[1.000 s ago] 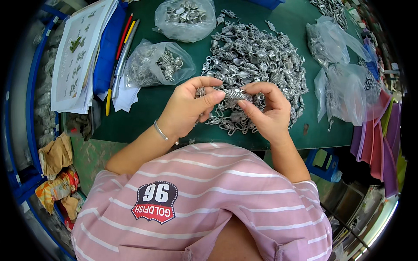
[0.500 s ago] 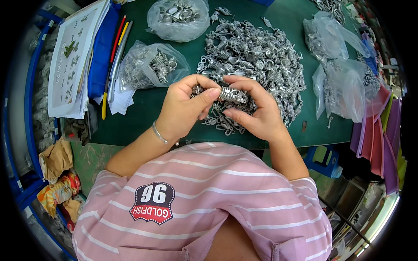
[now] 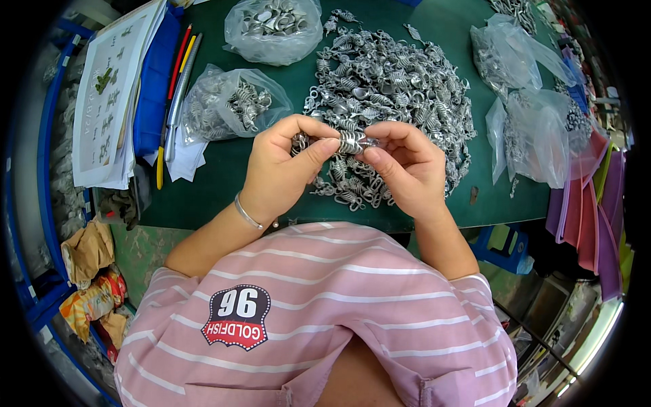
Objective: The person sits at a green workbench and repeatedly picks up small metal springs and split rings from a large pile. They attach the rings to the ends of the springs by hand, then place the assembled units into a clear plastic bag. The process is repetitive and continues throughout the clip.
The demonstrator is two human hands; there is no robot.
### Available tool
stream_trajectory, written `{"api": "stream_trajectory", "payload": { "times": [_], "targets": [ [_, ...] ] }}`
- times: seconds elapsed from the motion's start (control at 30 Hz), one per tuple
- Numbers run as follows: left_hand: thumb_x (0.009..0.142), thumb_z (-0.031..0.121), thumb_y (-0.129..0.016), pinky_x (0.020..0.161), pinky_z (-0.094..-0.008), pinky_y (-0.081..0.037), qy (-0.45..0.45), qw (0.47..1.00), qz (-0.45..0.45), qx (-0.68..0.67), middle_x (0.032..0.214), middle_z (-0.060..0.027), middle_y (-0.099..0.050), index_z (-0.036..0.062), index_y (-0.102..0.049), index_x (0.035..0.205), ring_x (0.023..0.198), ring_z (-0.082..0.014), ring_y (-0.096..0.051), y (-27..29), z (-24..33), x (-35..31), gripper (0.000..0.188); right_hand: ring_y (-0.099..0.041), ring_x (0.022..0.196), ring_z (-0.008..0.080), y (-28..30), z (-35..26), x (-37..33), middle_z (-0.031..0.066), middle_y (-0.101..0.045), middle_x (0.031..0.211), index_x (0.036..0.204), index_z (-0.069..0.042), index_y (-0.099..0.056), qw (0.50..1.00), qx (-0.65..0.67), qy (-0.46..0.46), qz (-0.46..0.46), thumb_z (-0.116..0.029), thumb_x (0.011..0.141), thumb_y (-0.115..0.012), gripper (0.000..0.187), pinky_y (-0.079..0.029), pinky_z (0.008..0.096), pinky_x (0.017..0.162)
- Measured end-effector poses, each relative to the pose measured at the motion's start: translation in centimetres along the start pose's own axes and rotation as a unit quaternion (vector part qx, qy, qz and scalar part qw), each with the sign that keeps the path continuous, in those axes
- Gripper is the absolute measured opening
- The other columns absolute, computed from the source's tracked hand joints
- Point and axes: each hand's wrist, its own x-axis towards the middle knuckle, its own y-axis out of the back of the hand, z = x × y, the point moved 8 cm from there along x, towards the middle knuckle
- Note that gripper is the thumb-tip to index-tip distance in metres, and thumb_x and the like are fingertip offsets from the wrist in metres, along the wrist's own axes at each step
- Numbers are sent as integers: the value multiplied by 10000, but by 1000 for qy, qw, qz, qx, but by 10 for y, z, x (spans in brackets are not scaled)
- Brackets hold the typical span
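My left hand (image 3: 279,161), with a silver bangle on its wrist, pinches a ribbed silver metal link (image 3: 350,142) between thumb and forefinger. The thumb and forefinger of my right hand (image 3: 415,171) close on the link's other end. It lies roughly level between the two hands, above the near edge of a big heap of similar metal links (image 3: 400,78). More metal shows beside my left fingers; whether it is held or lies in the heap, I cannot tell. My right hand's lower fingers are curled and partly hidden.
On the green table (image 3: 217,183) are a bag of silver rings (image 3: 271,51) and a bag of ribbed links (image 3: 227,102). Printed sheets (image 3: 102,108), pencils and a tapered metal rod (image 3: 180,88) lie left. Further plastic bags (image 3: 539,149) of metal parts stand right.
My right thumb and forefinger have closed from a wider spread onto the link's right end. The link appears slightly turned and shifted left; my left hand keeps its pinch.
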Motion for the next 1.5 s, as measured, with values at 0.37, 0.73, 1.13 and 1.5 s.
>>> {"api": "stream_trajectory", "payload": {
  "times": [0.37, 0.73, 1.13, 1.5],
  "targets": [
    [787, 55, -695, 444, -149, -356, -6, 1000, -2, -7, 749, 9, -587, 14, -637, 946, 557, -12, -477, -3, 2, -1, 174, -607, 859, 158, 2, -12, 0, 126, -600, 947, 979, 64, -588, 996, 4, 88, 5, 107, 805, -591, 180, -516, 253, 743],
    [787, 49, -695, 436, -155, -353, -2, 1000, 9, -26, 736, 9, -565, 17, -634, 944, 525, -18, -463, -1, 2, -2, 172, -580, 880, 158, 0, -10, -1, 135, -560, 1026, 971, 67, -589, 996, 51, 72, -11, 101, 808, -585, 166, -499, 259, 770],
    [831, 18, -627, 444, -186, -368, 30, 993, -5, -118, 772, -98, -627, -25, -572, 971, 514, -67, -479, -2, -1, 0, 157, -589, 862, 193, 3, -27, -5, 137, -582, 987, 858, 21, -608, 967, -141, 206, 45, 111, 708, -667, 185, -491, 270, 742],
    [818, -30, -619, 445, -180, -374, -19, 997, 6, -71, 850, -95, -606, -19, -570, 957, 528, -67, -492, 1, 5, 1, 148, -612, 802, 219, 2, -40, -6, 127, -618, 933, 834, -5, -621, 930, -256, 249, 82, 77, 674, -704, 198, -498, 290, 681]
  ]
}}
